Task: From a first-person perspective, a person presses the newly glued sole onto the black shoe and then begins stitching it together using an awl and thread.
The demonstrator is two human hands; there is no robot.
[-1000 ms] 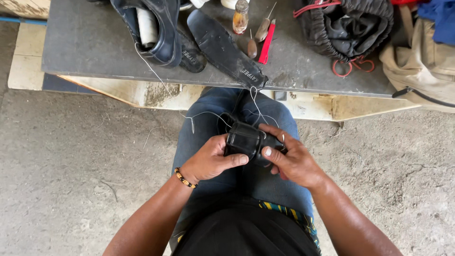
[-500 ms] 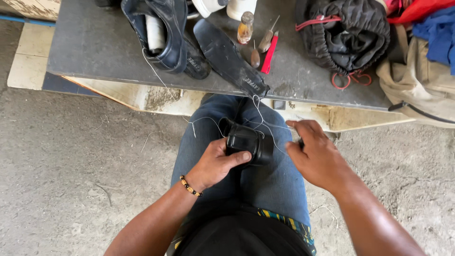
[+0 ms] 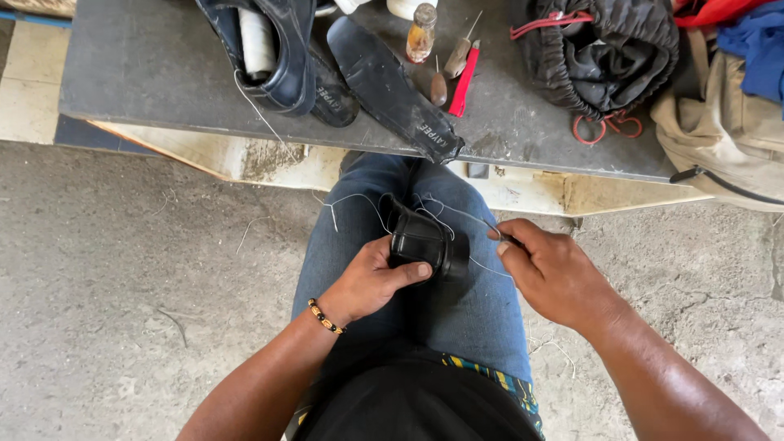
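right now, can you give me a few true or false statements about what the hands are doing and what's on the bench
1. The left hand holds a black shoe over the lap. True.
2. The right hand rests flat on the grey bench. False: it is off to the shoe's right, pinching something small with white thread running to it.
3. A red-handled tool lies on the bench. True.
4. The small brown bottle stands on the concrete floor. False: it stands on the bench, near the tools.
5. A spool of white thread sits inside the dark blue shoe on the bench. True.
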